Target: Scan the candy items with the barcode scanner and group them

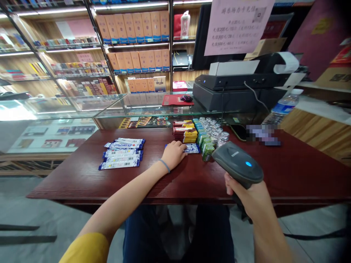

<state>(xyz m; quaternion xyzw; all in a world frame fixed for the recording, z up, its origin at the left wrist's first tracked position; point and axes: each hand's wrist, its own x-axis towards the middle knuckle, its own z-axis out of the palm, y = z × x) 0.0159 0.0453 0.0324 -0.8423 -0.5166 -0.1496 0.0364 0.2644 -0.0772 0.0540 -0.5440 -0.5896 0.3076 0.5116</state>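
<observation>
My right hand (242, 191) is wrapped round the handle of a dark barcode scanner (237, 160), whose blue light is lit. Over the wooden table, my left hand (176, 153) has its fingers bent onto a blue-and-white packet (192, 148); the palm hides part of it. Just behind that hand rises a stack of red-and-yellow packets (185, 132). To its right stand rows of small green packs (203, 140) and small clear containers with silvery lids (216, 131). Several more long blue-and-white packets (122, 153) lie in an overlapping pile at the table's left.
A clear water bottle (282, 106) and a dark phone (238, 132) are at the table's back right. Behind the dark red table (109, 186) is a glass counter (142, 111) with a mouse (186, 98) and a black cash register unit (236, 93). Stocked shelves line the wall.
</observation>
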